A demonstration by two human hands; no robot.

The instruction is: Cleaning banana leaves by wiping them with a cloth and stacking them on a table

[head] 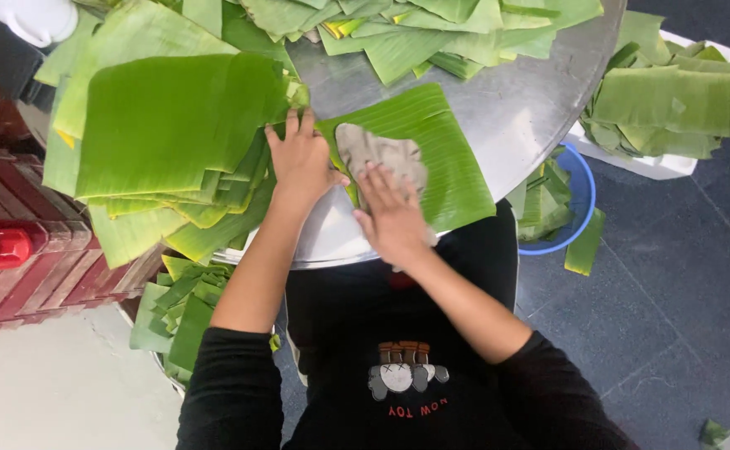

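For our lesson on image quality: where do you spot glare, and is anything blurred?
Head view: soft glare streaks the bare metal table; the right hand on the grey cloth looks slightly motion-blurred; the left hand and single banana leaf stay fairly sharp.

Saw no packages, labels, signs or screens anywhere. Found only a small printed figure design (404,373) in grey, white and brown, with red lettering beneath, low on the black shirt (356,333).

Grey rag (381,154) flat on leaf (440,150)
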